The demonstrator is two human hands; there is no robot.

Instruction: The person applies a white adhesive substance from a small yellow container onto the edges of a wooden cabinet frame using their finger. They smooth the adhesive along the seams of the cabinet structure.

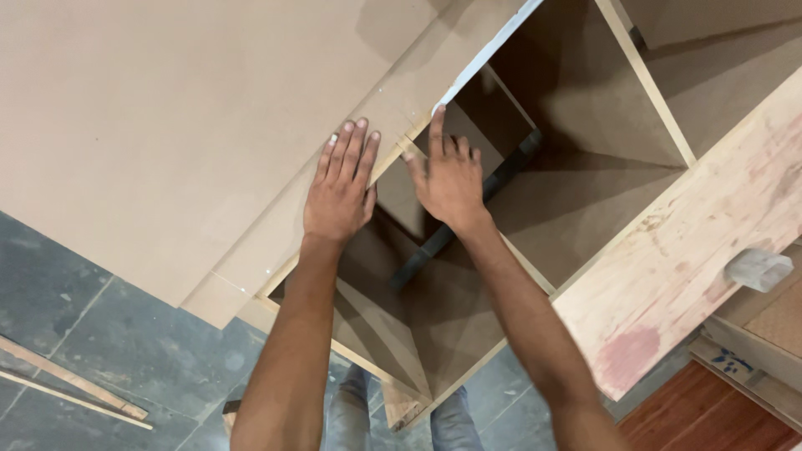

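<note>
Left hand (338, 196) lies flat, palm down, on the big tan fibreboard sheet (167, 125), its fingers (349, 150) pressed together and straight, tips just short of the sheet's inner edge; the flat press looks meant to pin the sheet against the cabinet frame (543, 288) beneath so it cannot slide

Right hand (447, 179) sits just beside it, over the open compartment; fingers loosely spread, index finger (437, 129) stretched up to touch the corner where the white-edged strip (493, 50) meets the sheet, likely feeling whether the two edges run flush. Nothing is gripped by either hand

The sheet covers the left part of the box and overhangs toward the grey tile floor (75, 334). Compartments to the right stay uncovered, thin dividers (647, 83) upright between them. A pale plywood plank (693, 242) rests along the box's right side. Thin wood offcuts (67, 384) lie on the floor, well apart. The person's legs in jeans (455, 422) show below the box
</note>
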